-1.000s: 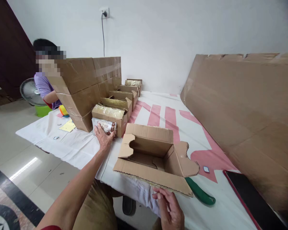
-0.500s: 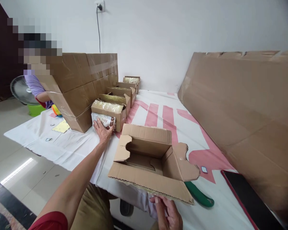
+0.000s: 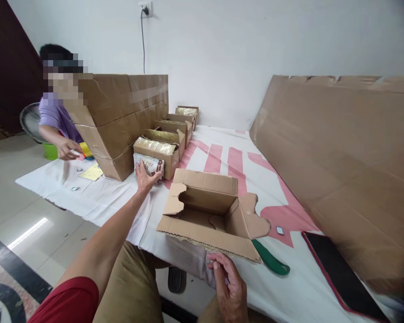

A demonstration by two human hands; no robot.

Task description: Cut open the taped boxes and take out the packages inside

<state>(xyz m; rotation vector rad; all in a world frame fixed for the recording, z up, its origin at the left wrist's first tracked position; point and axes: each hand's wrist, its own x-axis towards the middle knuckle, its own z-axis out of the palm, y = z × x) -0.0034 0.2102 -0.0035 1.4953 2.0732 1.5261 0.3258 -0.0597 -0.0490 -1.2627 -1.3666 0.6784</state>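
Note:
A white packet [image 3: 149, 164] printed with brown letters leans against the front of the nearest box in a row. My left hand [image 3: 144, 177] reaches out to it, fingers spread across its face and thumb apart. Closer to me, an open cardboard box [image 3: 208, 237] stands with its flaps folded outward; its visible inside shows bare cardboard. Just below its front flap is my right hand [image 3: 230, 287], palm turned up, fingers loosely bent with nothing visible in them. A green curved handle [image 3: 272, 260] sticks out beside the box; its other end is hidden.
Several small cartons [image 3: 170, 128] line up beside a wall of stacked boxes [image 3: 117, 121]. A large cardboard panel [image 3: 336, 166] stands at right, near a red-edged phone [image 3: 340, 273]. Across the stack, a person in a purple sleeve [image 3: 50, 112] reaches over yellow paper [image 3: 92, 172].
The view has shifted slightly. My right hand has come away from the front flap. My left fingers have spread on the packet. The other person's hand has come out over the cloth.

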